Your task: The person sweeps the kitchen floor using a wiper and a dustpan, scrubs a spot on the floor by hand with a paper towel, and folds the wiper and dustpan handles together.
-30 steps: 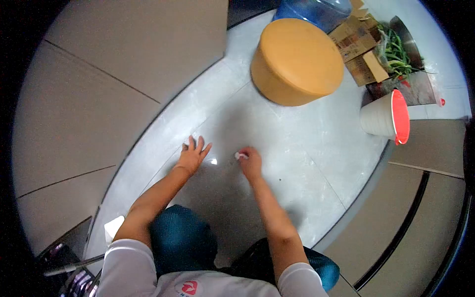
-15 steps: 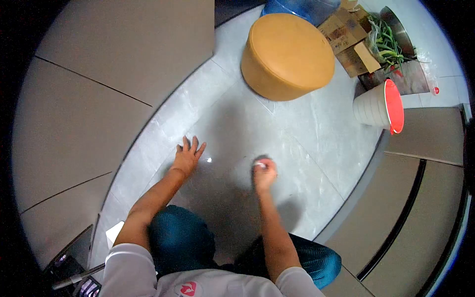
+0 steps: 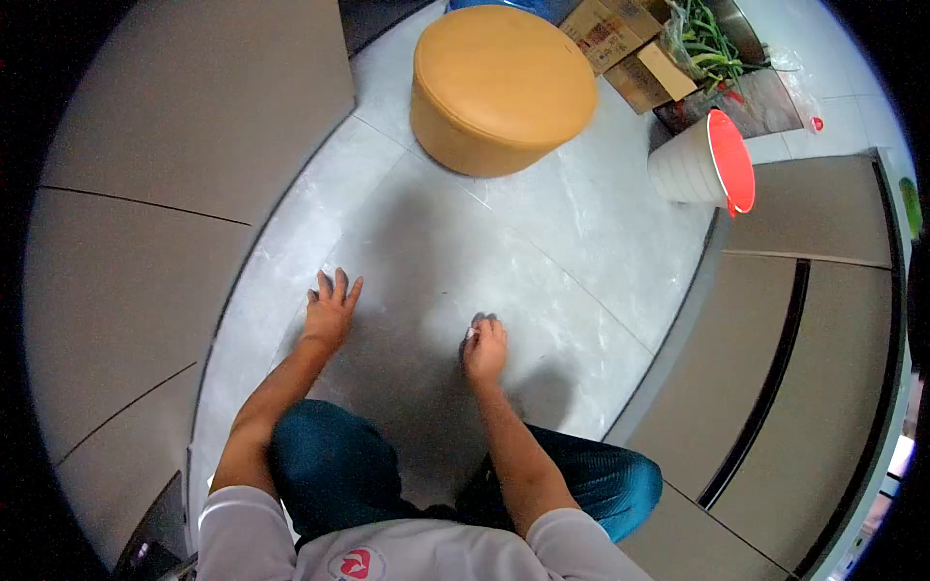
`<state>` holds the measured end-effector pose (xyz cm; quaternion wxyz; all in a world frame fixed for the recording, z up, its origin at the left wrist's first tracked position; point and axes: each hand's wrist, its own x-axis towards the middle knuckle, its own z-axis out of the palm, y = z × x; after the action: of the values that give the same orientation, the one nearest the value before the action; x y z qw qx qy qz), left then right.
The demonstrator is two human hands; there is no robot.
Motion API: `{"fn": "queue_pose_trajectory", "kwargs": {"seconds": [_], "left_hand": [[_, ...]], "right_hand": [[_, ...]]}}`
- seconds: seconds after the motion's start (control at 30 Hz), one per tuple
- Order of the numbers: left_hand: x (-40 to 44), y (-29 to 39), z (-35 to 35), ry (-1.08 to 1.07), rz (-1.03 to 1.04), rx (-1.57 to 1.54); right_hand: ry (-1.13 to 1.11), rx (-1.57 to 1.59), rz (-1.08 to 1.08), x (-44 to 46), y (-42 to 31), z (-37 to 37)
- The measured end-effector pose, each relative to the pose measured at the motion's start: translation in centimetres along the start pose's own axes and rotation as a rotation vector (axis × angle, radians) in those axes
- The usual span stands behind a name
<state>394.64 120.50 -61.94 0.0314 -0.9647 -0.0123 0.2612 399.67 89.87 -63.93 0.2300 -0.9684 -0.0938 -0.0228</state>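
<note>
My left hand (image 3: pixel 330 312) rests on the grey tiled floor (image 3: pixel 552 237) with its fingers spread, holding nothing. To its right, my right hand (image 3: pixel 485 352) is closed around a small white wad (image 3: pixel 471 333), low against the floor. Only a bit of the wad shows at the thumb side. A tiny dark speck lies on the floor between the hands and the stool.
A round orange-yellow stool (image 3: pixel 504 82) stands ahead. Right of it are cardboard boxes (image 3: pixel 608 39), green vegetables (image 3: pixel 712 48) and a white bucket (image 3: pixel 683 169) with a red inside. Beige cabinets (image 3: pixel 165 126) flank the floor on both sides.
The view has turned, so stool, boxes and bucket sit further left and higher in the picture. My right hand has moved over the floor with the white wad; my left hand stays spread.
</note>
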Motion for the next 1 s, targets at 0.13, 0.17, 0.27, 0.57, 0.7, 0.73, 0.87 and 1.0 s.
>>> {"fn": "queue_pose_trajectory", "kwargs": {"seconds": [0.13, 0.17, 0.27, 0.57, 0.7, 0.73, 0.87, 1.0], "left_hand": [[-0.6, 0.2, -2.8, -0.097, 0.016, 0.012], [-0.4, 0.2, -2.7, -0.091, 0.021, 0.014], [-0.7, 0.2, -1.2, -0.067, 0.006, 0.052], [-0.3, 0.3, -2.2, -0.105, -0.007, 0.035], [-0.4, 0.4, -2.5, -0.128, 0.013, 0.055], [-0.4, 0.4, -2.2, -0.131, 0.016, 0.062], [-0.2, 0.0, -0.8, -0.080, 0.008, 0.056], [-0.6, 0.1, -2.3, -0.130, 0.007, 0.034]], "right_hand": [[-0.112, 0.278, 0.090, 0.8, 2.8, -0.1], [0.078, 0.336, 0.222, 0.5, 3.9, -0.4], [0.404, 0.270, 0.680, -1.1, 7.7, -3.7], [0.276, 0.027, 0.785, -1.0, 10.0, -2.4], [0.181, 0.145, 0.538, 2.4, 3.5, 0.1], [0.165, 0.204, 0.482, 3.2, 1.9, 1.4], [0.037, 0.208, 0.123, 5.9, -5.3, 4.3], [-0.173, 0.081, -0.063, 4.3, -7.9, 4.7]]}}
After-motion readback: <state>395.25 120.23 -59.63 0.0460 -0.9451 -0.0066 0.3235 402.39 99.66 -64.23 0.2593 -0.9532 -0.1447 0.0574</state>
